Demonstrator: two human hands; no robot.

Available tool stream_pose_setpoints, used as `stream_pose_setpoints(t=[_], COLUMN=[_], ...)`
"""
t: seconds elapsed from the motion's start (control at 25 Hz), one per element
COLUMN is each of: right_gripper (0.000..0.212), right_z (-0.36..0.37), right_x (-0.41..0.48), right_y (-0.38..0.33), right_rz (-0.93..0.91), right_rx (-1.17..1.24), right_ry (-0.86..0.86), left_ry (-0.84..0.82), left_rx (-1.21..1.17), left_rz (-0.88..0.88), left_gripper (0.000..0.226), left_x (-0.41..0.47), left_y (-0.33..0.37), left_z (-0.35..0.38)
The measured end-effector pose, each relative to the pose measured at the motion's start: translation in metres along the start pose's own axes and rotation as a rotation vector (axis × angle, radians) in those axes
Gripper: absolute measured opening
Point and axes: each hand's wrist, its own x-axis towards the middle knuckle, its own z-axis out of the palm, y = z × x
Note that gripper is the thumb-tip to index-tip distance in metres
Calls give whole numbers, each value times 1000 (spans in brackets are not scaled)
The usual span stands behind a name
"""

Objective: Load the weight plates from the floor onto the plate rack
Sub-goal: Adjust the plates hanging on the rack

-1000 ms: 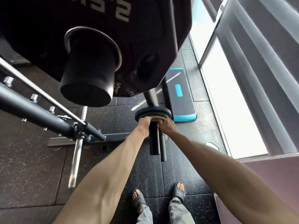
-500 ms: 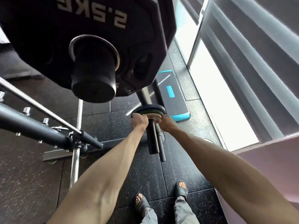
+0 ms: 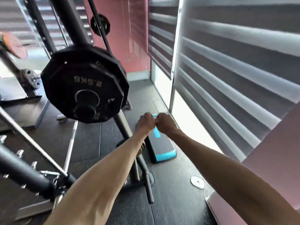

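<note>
A black 2.5 kg plate (image 3: 84,85) hangs on an upper peg of the plate rack (image 3: 76,21). Lower on the rack, a small plate (image 3: 142,147) sits on a low peg (image 3: 134,171), mostly hidden behind my left forearm. My left hand (image 3: 145,121) and my right hand (image 3: 164,123) are raised above that peg with curled fingers, knuckles touching each other. Neither hand touches the plate, and nothing shows in either one. Another small black plate (image 3: 100,25) hangs high on the rack.
A black and blue step platform (image 3: 162,148) lies on the floor beyond the rack, near the window blinds (image 3: 227,62). A chrome barbell (image 3: 71,143) lies on the dark floor at left. A thick black bar (image 3: 24,172) crosses the lower left. More plates (image 3: 31,78) sit far left.
Both hands have let go of the small plate on the low peg and risen away from it. My view has lifted, so the 2.5 kg plate now appears farther off.
</note>
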Motion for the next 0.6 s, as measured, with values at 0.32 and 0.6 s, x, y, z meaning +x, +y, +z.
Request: stream_pose_setpoints(t=[0.32,0.6], right_gripper=[26,27], right_z=[-161,-143], right_x=[-22,-67], right_y=[-52,-121], right_rz=[-363,-726], right_rx=[176,367], right_ry=[366,273], left_ry=[415,859], left_rx=[-133,285], left_rz=[364,619], left_gripper=[24,25], left_x=[-49,-115], left_y=[153,74], left_z=[-111,-239])
